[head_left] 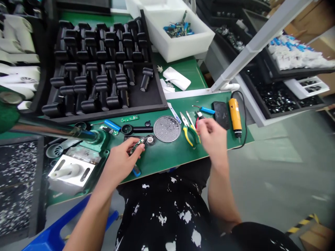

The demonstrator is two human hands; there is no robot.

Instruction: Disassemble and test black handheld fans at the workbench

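My left hand (123, 158) pinches a small green circuit board (137, 145) just above the green bench mat (162, 157), next to a small round speaker (150, 140). A blue cylindrical cell (136, 170) lies under that hand near the mat's edge. My right hand (211, 134) hovers with curled fingers over yellow-handled pliers (190, 134); it seems to pinch thin red and black wires (198, 118), slightly blurred.
A round perforated grille (167, 128), a black handle part (134, 129), another blue cell (112, 125), a phone (221, 114) and a yellow electric screwdriver (235, 116) lie on the mat. Behind stand a black tray of handles (104, 66) and a white bin (180, 35). A press fixture (73, 170) sits left.
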